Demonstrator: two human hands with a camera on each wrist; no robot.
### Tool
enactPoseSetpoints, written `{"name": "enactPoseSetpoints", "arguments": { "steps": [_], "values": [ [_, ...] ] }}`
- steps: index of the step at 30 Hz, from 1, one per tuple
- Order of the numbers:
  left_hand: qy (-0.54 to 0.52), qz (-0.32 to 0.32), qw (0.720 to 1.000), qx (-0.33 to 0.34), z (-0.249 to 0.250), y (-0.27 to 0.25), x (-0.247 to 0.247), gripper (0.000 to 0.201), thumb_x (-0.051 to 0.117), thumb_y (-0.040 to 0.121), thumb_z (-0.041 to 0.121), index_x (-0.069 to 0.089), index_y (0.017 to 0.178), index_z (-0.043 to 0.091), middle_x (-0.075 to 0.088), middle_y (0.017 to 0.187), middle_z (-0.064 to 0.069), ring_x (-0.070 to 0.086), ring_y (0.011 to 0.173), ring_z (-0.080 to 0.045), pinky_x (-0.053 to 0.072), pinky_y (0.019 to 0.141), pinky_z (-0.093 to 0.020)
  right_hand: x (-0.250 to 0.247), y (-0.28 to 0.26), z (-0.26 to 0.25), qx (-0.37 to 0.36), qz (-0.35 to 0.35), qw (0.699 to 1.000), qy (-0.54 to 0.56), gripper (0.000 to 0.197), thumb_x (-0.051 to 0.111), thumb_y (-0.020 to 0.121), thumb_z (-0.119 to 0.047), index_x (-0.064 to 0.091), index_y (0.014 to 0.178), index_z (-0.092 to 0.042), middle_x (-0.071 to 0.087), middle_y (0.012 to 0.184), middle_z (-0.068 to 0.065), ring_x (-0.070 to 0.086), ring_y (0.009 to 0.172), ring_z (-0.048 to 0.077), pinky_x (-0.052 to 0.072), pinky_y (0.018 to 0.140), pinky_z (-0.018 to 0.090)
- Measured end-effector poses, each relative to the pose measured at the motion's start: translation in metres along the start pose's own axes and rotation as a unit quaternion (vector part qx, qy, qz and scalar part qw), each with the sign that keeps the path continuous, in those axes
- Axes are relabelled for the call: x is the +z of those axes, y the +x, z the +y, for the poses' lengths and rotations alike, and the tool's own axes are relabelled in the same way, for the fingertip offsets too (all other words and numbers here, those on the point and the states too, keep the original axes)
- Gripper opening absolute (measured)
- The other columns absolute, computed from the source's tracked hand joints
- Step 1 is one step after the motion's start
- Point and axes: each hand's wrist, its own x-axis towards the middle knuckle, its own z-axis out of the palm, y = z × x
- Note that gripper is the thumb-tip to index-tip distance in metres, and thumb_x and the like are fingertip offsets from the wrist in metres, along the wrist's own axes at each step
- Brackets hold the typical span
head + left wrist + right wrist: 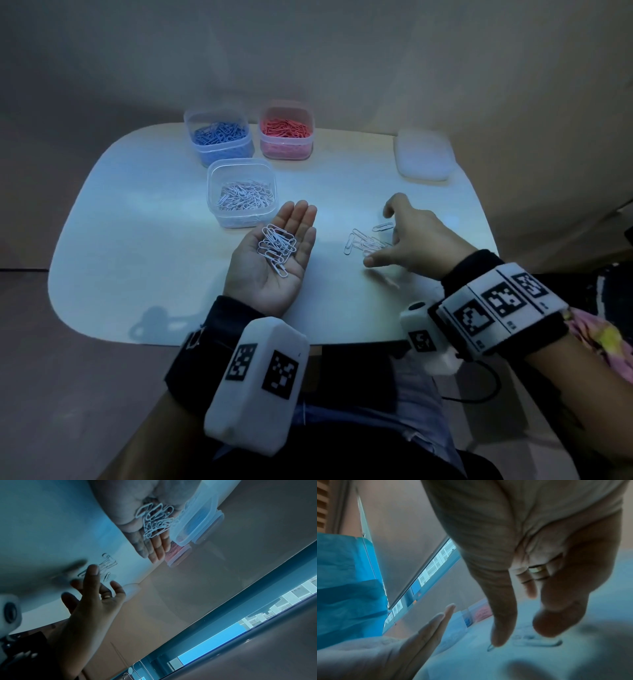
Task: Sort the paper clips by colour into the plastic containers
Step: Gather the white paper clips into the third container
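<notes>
My left hand (pixel 274 260) lies palm up above the table with straight fingers, carrying a heap of white paper clips (pixel 277 249) (pixel 155 520). To its right, my right hand (pixel 407 236) hovers with spread fingers over a small pile of white clips (pixel 364 241) (pixel 107 566) on the table, and nothing is pinched. Three clear plastic containers stand behind: one with white clips (pixel 241 192) just beyond my left fingertips, one with blue clips (pixel 219 137), one with red clips (pixel 286 132).
A translucent white lid (pixel 423 154) lies at the table's back right. The white table (pixel 137 257) has rounded corners, and its front edge is close to my wrists. A wall stands right behind the containers.
</notes>
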Motion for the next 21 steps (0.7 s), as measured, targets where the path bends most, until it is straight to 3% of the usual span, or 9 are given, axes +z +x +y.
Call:
{"name": "enactPoseSetpoints", "arguments": {
  "steps": [2, 5, 8, 12, 16, 21],
  "values": [
    [-0.003, 0.004, 1.0, 0.0, 0.0, 0.0, 0.001, 0.057, 0.026, 0.097, 0.017, 0.074, 0.072, -0.002, 0.073, 0.088, -0.013, 0.072, 0.075, -0.026, 0.057, 0.066, -0.035, -0.002, 0.002, 0.003, -0.008, -0.001, 0.999, -0.044, 0.07, 0.078, 0.07, -0.031, 0.034, 0.122, -0.012, 0.045, 0.091, 0.003, 0.046, 0.085, 0.022, 0.036, 0.071, 0.031],
    [-0.002, 0.007, 1.0, -0.001, 0.0, -0.001, 0.004, 0.056, 0.025, 0.096, 0.017, 0.073, 0.073, -0.001, 0.073, 0.085, -0.013, 0.072, 0.072, -0.025, 0.057, 0.066, -0.033, 0.0, 0.009, 0.006, -0.007, -0.02, 1.0, -0.002, 0.049, 0.076, 0.073, -0.026, 0.043, 0.105, -0.012, 0.045, 0.085, 0.001, 0.045, 0.076, 0.02, 0.038, 0.068, 0.03],
    [0.002, 0.011, 1.0, 0.0, -0.002, -0.003, 0.007, 0.045, 0.024, 0.098, 0.018, 0.065, 0.089, 0.002, 0.073, 0.083, -0.012, 0.07, 0.08, -0.021, 0.057, 0.065, -0.031, 0.002, 0.011, 0.007, -0.013, -0.01, 0.999, 0.042, 0.03, 0.073, 0.076, -0.018, 0.046, 0.089, -0.013, 0.052, 0.09, 0.006, 0.048, 0.08, 0.022, 0.043, 0.072, 0.031],
    [-0.004, 0.011, 1.0, -0.001, -0.005, -0.004, 0.009, 0.042, 0.023, 0.099, 0.02, 0.061, 0.093, 0.002, 0.073, 0.083, -0.013, 0.064, 0.093, -0.019, 0.057, 0.066, -0.03, 0.004, 0.011, 0.002, -0.026, -0.011, 0.999, 0.029, 0.018, 0.066, 0.082, -0.009, 0.048, 0.079, -0.013, 0.063, 0.09, 0.014, 0.056, 0.072, 0.025, 0.051, 0.074, 0.035],
    [-0.003, 0.012, 1.0, -0.006, -0.009, -0.005, 0.01, 0.042, 0.024, 0.098, 0.018, 0.061, 0.093, 0.002, 0.072, 0.083, -0.014, 0.06, 0.101, -0.016, 0.057, 0.066, -0.031, 0.004, 0.013, -0.001, -0.029, -0.02, 0.999, -0.011, 0.014, 0.059, 0.086, -0.008, 0.049, 0.077, -0.012, 0.062, 0.089, 0.013, 0.058, 0.073, 0.028, 0.054, 0.076, 0.039],
    [0.002, 0.011, 1.0, -0.01, -0.015, -0.003, 0.013, 0.043, 0.022, 0.099, 0.021, 0.06, 0.095, 0.002, 0.072, 0.082, -0.014, 0.056, 0.105, -0.015, 0.057, 0.063, -0.03, -0.005, 0.016, -0.005, 0.006, -0.076, 0.997, 0.009, 0.016, 0.062, 0.083, -0.007, 0.049, 0.074, -0.01, 0.054, 0.072, 0.005, 0.058, 0.066, 0.028, 0.056, 0.068, 0.039]
  ]
}}
